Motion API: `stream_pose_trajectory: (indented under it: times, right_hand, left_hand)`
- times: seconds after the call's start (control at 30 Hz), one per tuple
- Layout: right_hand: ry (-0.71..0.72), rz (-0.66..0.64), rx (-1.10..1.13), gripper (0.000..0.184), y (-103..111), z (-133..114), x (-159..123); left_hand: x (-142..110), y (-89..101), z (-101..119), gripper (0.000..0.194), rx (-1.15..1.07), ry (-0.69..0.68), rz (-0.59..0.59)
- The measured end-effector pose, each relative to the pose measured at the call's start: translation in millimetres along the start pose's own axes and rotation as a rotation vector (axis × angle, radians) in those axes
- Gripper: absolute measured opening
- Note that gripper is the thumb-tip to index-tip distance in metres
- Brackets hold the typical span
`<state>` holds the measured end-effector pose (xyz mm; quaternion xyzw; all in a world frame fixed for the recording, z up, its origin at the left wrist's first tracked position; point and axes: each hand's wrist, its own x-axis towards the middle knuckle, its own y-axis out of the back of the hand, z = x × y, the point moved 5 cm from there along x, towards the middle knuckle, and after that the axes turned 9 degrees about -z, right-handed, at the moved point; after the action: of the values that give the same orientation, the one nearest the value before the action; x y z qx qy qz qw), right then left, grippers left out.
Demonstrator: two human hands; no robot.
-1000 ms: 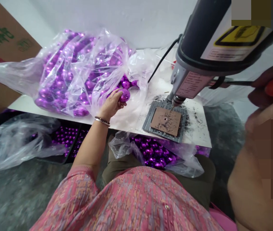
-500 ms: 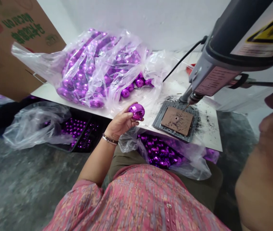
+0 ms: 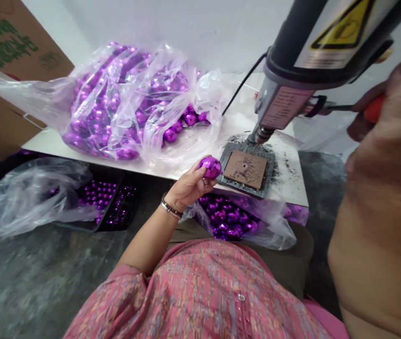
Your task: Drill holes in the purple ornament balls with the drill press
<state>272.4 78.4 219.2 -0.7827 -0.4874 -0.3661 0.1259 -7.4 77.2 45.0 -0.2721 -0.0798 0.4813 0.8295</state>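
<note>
A shiny purple faceted ball (image 3: 210, 167) is pinched between the thumb and fingers of my left hand (image 3: 189, 188), just left of the drill press base. My right hand (image 3: 391, 101), large and close to the camera, is closed around the red-knobbed lever (image 3: 374, 109) of the drill press (image 3: 285, 89). The drill's tip hangs above a brown square board (image 3: 245, 168) with a small hole, lying on the grey metal base (image 3: 266, 184). Dark shavings are scattered over the board and around it.
A clear plastic bag (image 3: 116, 103) full of purple balls lies on the white table (image 3: 299, 186). Under the table edge, another open bag (image 3: 228, 216) holds more balls. A black crate (image 3: 116, 202) stands lower left, and a cardboard box (image 3: 6, 94) is behind it.
My left hand has carried the purple ball to the right, close to the base's edge. My right hand stays on the lever. The whole view has shifted, with the table sliding left.
</note>
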Motion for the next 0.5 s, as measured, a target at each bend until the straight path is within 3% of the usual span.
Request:
stream_pose_trajectory:
  times: [0.1,0.27,0.5]
  right_hand:
    - [0.038,-0.044,-0.02,0.08,-2,-7,3]
    - [-0.041,-0.082,-0.106,0.047,-7,-21,4]
    - [-0.198,-0.164,-0.189,0.048,-4,-39,19]
  left_hand:
    - [19,-3.9,0,0.063,0.036,0.038,-0.004]
    - [59,-23.7,0,0.058,0.254,0.077,-0.019]
    - [93,-43.2,-1,0.037,0.516,0.129,0.078]
